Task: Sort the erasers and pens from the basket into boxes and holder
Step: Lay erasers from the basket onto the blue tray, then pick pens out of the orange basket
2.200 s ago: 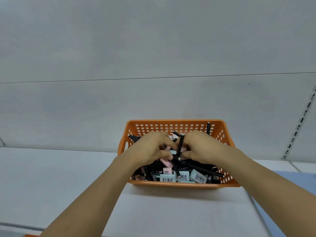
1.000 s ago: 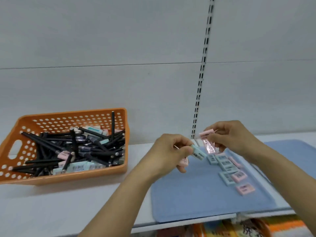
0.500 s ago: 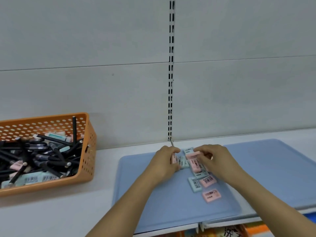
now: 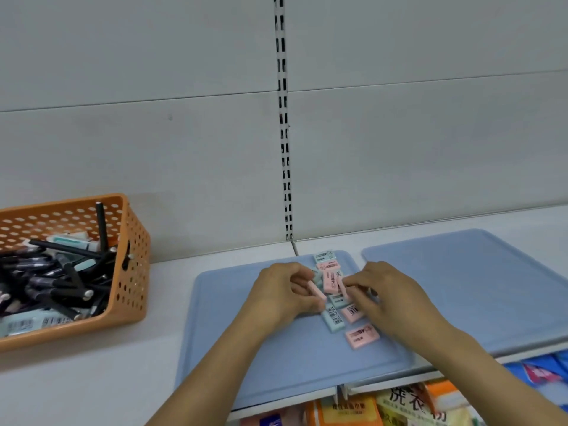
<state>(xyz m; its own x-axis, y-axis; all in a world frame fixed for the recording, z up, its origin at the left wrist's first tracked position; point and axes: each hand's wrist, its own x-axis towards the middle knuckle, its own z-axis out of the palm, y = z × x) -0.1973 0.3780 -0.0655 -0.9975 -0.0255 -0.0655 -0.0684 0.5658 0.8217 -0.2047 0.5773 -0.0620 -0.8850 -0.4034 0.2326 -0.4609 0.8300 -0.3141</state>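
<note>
On blue mat (image 4: pixel 276 358) — both hands curled, left hand (image 4: pixel 284 295) and right hand (image 4: pixel 384 295) pinching pink erasers (image 4: pixel 330 279).

Grey wall panels (image 4: pixel 153 149), slotted upright (image 4: pixel 283 118)

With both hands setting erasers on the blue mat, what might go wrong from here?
The left hand pinches a pink eraser right beside the loose row of pink and teal erasers, so it may knock them askew. The nearest pink eraser could slide off the blue plastic mat. The right hand hides some.
</note>
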